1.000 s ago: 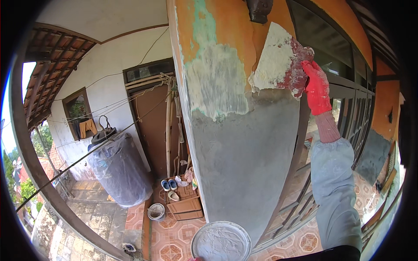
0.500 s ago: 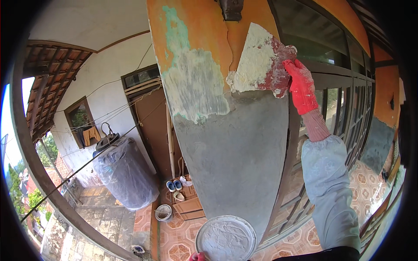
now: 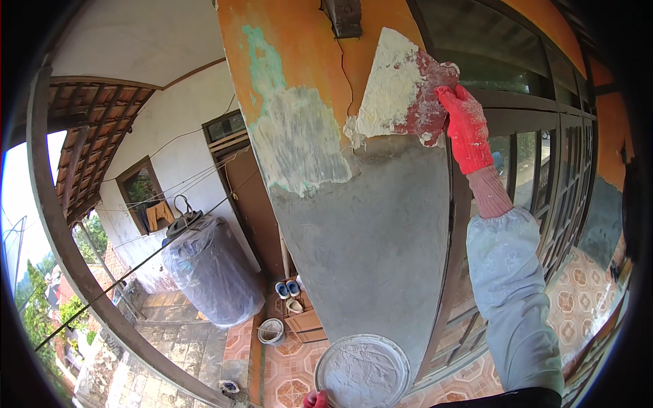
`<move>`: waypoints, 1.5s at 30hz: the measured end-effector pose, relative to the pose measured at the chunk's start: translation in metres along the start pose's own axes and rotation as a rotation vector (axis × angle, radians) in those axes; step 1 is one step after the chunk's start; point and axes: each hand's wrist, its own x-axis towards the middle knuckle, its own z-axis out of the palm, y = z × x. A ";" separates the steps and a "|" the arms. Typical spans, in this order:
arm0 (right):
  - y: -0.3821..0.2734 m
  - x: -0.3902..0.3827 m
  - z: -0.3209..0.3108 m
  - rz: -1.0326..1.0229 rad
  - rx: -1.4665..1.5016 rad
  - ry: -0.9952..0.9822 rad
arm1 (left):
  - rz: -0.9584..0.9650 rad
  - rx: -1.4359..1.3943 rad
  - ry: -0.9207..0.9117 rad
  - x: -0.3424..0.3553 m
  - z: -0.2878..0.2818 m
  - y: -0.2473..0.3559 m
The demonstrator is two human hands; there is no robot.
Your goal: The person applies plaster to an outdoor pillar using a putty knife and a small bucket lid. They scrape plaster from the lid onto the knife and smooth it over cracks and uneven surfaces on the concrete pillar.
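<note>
Right hand (image 3: pixel 466 129) grips the trowel (image 3: pixel 401 92) flat against the pillar (image 3: pixel 367 224), near its top. Left hand (image 3: pixel 315 399) holds the putty tub (image 3: pixel 362 372) at its rim. Lower pillar's grey and coated; orange top still bare.

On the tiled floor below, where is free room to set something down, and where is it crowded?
The patterned tiled floor along the windows, right of the right hand's sleeve, looks bare. So does the patch between the small bucket and the round pan. Crowded: around the wooden step with the sandals and the covered barrel.
</note>
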 end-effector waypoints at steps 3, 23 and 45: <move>-0.005 -0.006 -0.002 0.006 0.027 0.008 | 0.042 0.023 0.012 -0.001 0.003 0.002; -0.007 0.006 -0.007 0.096 -0.042 0.034 | -0.006 -0.030 0.009 0.010 0.026 0.044; 0.007 0.005 -0.026 0.103 0.092 0.070 | 0.022 -0.055 0.082 0.017 0.049 0.062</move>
